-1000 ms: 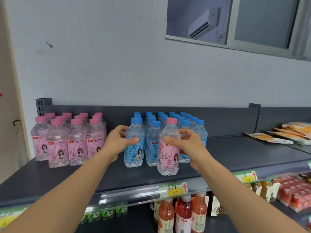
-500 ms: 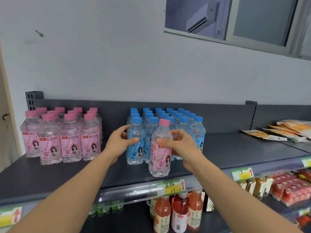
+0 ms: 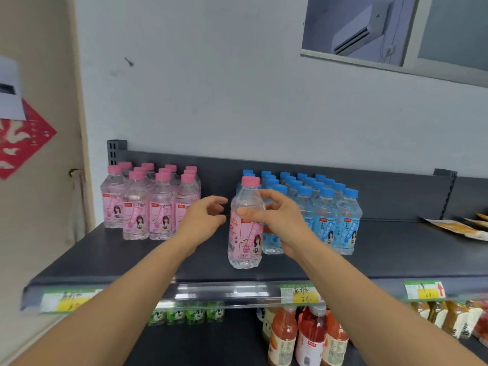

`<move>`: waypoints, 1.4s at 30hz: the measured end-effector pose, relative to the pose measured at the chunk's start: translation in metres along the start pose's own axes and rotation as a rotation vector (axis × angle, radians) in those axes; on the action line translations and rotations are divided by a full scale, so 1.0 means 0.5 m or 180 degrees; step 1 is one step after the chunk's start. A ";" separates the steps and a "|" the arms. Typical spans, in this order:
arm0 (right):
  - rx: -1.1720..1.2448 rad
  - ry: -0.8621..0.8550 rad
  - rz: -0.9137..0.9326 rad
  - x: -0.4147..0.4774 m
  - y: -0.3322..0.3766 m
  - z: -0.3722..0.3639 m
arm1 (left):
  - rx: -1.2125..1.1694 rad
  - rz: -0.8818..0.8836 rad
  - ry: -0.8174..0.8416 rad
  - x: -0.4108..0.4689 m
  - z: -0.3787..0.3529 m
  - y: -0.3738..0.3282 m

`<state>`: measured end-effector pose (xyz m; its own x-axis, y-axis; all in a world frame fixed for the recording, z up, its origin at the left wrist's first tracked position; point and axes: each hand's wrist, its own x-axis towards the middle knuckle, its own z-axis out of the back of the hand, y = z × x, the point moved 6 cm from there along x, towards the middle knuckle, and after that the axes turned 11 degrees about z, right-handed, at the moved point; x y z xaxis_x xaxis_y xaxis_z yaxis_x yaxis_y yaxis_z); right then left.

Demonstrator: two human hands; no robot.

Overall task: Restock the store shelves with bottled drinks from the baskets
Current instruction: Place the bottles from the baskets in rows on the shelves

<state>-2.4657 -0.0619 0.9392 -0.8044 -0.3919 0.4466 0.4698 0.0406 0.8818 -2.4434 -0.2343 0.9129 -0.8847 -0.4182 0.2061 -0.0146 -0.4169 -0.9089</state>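
Dark grey shelf (image 3: 132, 260) against a white wall (image 3: 211, 101), window (image 3: 396, 30) top rt. Pink-cap bottle (image 3: 244, 241): clear, pink label, upright nr the shelf front, just in front of the blue-cap bottles (image 3: 330, 215), apart from the pink group (image 3: 150, 207). Right hand (image 3: 280, 220) grips its shoulder, thumb in front. Left hand (image 3: 203, 220) hovers beside it, fingers loosely curled, holding nothing.

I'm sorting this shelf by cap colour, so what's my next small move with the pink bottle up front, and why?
Probably slide the pink-capped bottle left to the pink-capped group. It stands alone at the shelf front, before the blue-capped bottles, where it looks misplaced. Your right hand curls round it; your left hand is open beside it, holding nothing.
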 end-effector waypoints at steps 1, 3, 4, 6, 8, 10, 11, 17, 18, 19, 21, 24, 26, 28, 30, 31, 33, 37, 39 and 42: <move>-0.0009 0.0036 0.0051 0.008 0.004 -0.023 | -0.0052 -0.0017 0.0055 -0.015 0.021 -0.003; -0.0009 0.0101 0.0135 0.022 0.014 -0.077 | -0.0214 -0.0040 0.0167 -0.044 0.069 -0.007; 0.0020 0.0134 0.0171 0.026 0.021 -0.106 | -0.0273 -0.0049 0.0206 -0.057 0.096 -0.006; 0.0112 0.0190 0.0230 0.036 0.029 -0.165 | -0.0352 -0.0028 0.0280 -0.078 0.149 0.002; 0.0102 0.0222 0.0256 0.045 0.037 -0.224 | -0.0412 0.0060 0.0323 -0.092 0.200 0.022; 0.0045 0.0280 0.0302 0.052 0.049 -0.281 | -0.0513 0.0186 0.0261 -0.099 0.249 0.046; 0.0022 0.0305 0.0320 0.056 0.056 -0.306 | -0.0465 0.0184 0.0158 -0.102 0.272 0.054; -0.0396 0.0700 0.0571 0.078 0.109 -0.433 | -0.0275 0.0158 -0.0587 -0.097 0.390 0.093; -0.0498 0.0723 0.0633 0.086 0.122 -0.447 | -0.0324 0.0173 -0.0605 -0.093 0.405 0.102; -0.0607 0.0748 0.0707 0.098 0.135 -0.460 | -0.0355 0.0180 -0.0622 -0.089 0.419 0.110; -0.0812 0.0800 0.0841 0.121 0.157 -0.486 | -0.0370 0.0192 -0.0663 -0.082 0.444 0.124; -0.1062 0.0916 0.0954 0.151 0.174 -0.526 | -0.0449 0.0261 -0.0647 -0.061 0.471 0.150; -0.1301 0.0972 0.0956 0.169 0.171 -0.553 | -0.0535 0.0284 -0.0609 -0.042 0.483 0.171; -0.1508 0.0979 0.0929 0.188 0.161 -0.574 | -0.0602 0.0342 -0.0593 -0.022 0.489 0.195; -0.1663 0.0936 0.0903 0.207 0.147 -0.590 | -0.0596 0.0438 -0.0603 -0.004 0.489 0.220; -0.1741 0.0921 0.0901 0.215 0.141 -0.597 | -0.0575 0.0494 -0.0614 0.005 0.488 0.232; -0.1860 0.0909 0.0913 0.227 0.130 -0.608 | -0.0518 0.0622 -0.0665 0.019 0.485 0.256; -0.2069 0.0897 0.0900 0.250 0.111 -0.627 | -0.0234 0.0758 -0.0724 0.039 0.484 0.291; -0.2232 0.0887 0.0928 0.259 0.101 -0.633 | -0.0117 0.0768 -0.0720 0.045 0.481 0.302; -0.2487 0.0877 0.0985 0.270 0.087 -0.636 | 0.0019 0.0746 -0.0831 0.054 0.478 0.308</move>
<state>-2.4383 -0.4052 0.9898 -0.5311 -0.6790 0.5069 0.8473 -0.4187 0.3269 -2.3582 -0.5023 0.8653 -0.7146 -0.6951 0.0787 0.1781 -0.2895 -0.9405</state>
